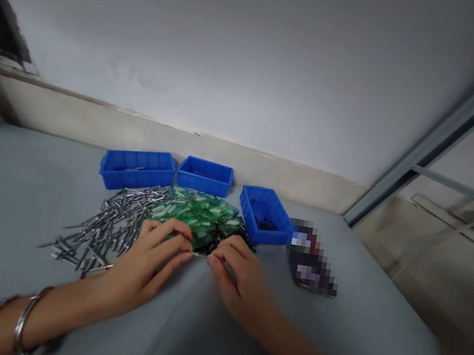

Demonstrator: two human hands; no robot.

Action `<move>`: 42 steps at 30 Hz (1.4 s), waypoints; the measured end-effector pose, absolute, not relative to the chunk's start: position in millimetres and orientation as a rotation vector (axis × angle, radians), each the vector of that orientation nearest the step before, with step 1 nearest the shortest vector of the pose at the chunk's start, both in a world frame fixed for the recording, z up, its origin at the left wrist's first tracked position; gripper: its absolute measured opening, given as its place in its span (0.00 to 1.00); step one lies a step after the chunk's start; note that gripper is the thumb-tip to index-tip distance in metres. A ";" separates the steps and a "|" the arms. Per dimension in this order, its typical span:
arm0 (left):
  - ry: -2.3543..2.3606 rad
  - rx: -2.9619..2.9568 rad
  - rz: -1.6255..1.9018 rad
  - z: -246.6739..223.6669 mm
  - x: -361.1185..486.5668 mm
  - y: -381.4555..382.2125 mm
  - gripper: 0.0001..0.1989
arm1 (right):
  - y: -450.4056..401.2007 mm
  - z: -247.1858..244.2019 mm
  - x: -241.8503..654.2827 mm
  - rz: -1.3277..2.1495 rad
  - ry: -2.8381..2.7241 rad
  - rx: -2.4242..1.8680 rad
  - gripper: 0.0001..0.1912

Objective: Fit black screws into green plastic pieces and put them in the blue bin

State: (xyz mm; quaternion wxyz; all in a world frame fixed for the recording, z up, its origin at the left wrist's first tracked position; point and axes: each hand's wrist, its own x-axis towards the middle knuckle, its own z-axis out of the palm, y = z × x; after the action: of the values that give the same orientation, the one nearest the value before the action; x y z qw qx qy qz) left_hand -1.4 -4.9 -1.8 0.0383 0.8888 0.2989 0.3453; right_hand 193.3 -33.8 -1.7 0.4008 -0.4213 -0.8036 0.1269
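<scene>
In the middle of the table, a small, thin, shiny metal piece spans the gap between my two hands. My left hand, with bracelets at the wrist, pinches one end between thumb and fingers. At the other end my right hand is closed, thumb against fingertips; whatever else it grips there is hidden. Just behind the hands lies a heap of green translucent plastic pieces. Many slim metal pins are spread left of it, partly behind my left hand. Small black parts lie close to my right fingers.
Along the wall stand a long blue bin with a little metal inside, a second blue bin, and a third blue bin holding black parts. A dark, pixelated flat object lies to the right on the grey table.
</scene>
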 end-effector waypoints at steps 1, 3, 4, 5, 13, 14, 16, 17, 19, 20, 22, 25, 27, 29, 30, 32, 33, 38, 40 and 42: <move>0.924 2.728 1.054 -2.3 -1.2 -4.6 0.07 | -33.5 -1.4 193.5 0.312 -2.025 -1.050 0.09; 0.926 2.742 1.037 -2.9 -1.1 -4.1 0.07 | -33.2 -0.6 193.8 0.297 -2.020 -1.027 0.09; 0.921 2.750 1.032 -3.0 -1.1 -4.0 0.07 | -33.2 -0.1 194.2 0.294 -2.020 -1.022 0.09; 0.915 2.758 1.029 -3.0 -1.3 -3.9 0.07 | -33.1 0.2 194.6 0.293 -2.022 -1.019 0.09; 0.963 2.744 1.074 -3.1 -1.9 -4.2 0.07 | -31.7 -2.2 198.2 0.346 -2.119 -1.062 0.07; 0.973 2.743 1.060 -3.4 -1.6 -3.9 0.07 | -31.9 -1.8 198.1 0.346 -2.118 -1.065 0.08; 0.971 2.745 1.022 -4.4 -0.9 -3.3 0.07 | -32.7 -0.1 197.8 0.331 -2.105 -1.061 0.08; 0.969 2.742 1.013 -4.9 -0.7 -3.2 0.07 | -33.3 0.9 197.5 0.319 -2.094 -1.057 0.09; 0.960 2.739 0.998 -5.6 -0.9 -3.2 0.07 | -34.2 2.4 197.2 0.299 -2.081 -1.058 0.10; 0.961 2.736 0.994 -5.8 -1.2 -3.3 0.07 | -34.5 2.6 197.2 0.294 -2.084 -1.066 0.10; 0.971 2.731 0.981 -5.4 -2.0 -3.3 0.07 | -34.3 1.7 197.5 0.286 -2.095 -1.078 0.10; 0.972 2.731 0.977 -4.0 -2.9 -2.7 0.07 | -32.9 -1.3 198.2 0.284 -2.131 -1.120 0.09; 0.976 2.735 0.957 -3.8 -2.9 -2.3 0.08 | -32.1 -2.4 198.4 0.283 -2.156 -1.147 0.09; 0.990 2.736 0.918 -4.5 -2.3 -2.3 0.08 | -32.2 -2.2 198.2 0.277 -2.163 -1.148 0.09; 0.992 2.740 0.898 -5.2 -1.9 -2.4 0.07 | -32.5 -1.6 198.0 0.267 -2.155 -1.136 0.10; 0.984 2.753 0.872 -6.2 -1.4 -2.1 0.07 | -33.4 -0.3 197.3 0.249 -2.133 -1.117 0.10; 0.980 2.767 0.873 -6.1 -1.6 -1.3 0.07 | -33.8 0.3 196.9 0.245 -2.121 -1.120 0.10; 1.111 2.954 0.999 9.1 -14.8 17.9 0.06 | -33.2 0.3 195.7 0.284 -2.032 -1.238 0.07; 1.366 3.005 1.029 21.5 -27.5 32.4 0.08 | -32.5 -0.4 195.8 0.316 -2.017 -1.268 0.07; 1.752 2.948 0.904 33.6 -43.5 47.9 0.12 | -32.3 -1.0 195.8 0.334 -2.025 -1.272 0.07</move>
State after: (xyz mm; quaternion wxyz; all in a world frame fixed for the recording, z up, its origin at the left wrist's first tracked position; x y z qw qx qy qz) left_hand -43.5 47.9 33.6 -0.2010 0.8143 0.4839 0.2499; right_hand 195.8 -32.3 -1.0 0.3558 -0.4923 -0.7838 0.1294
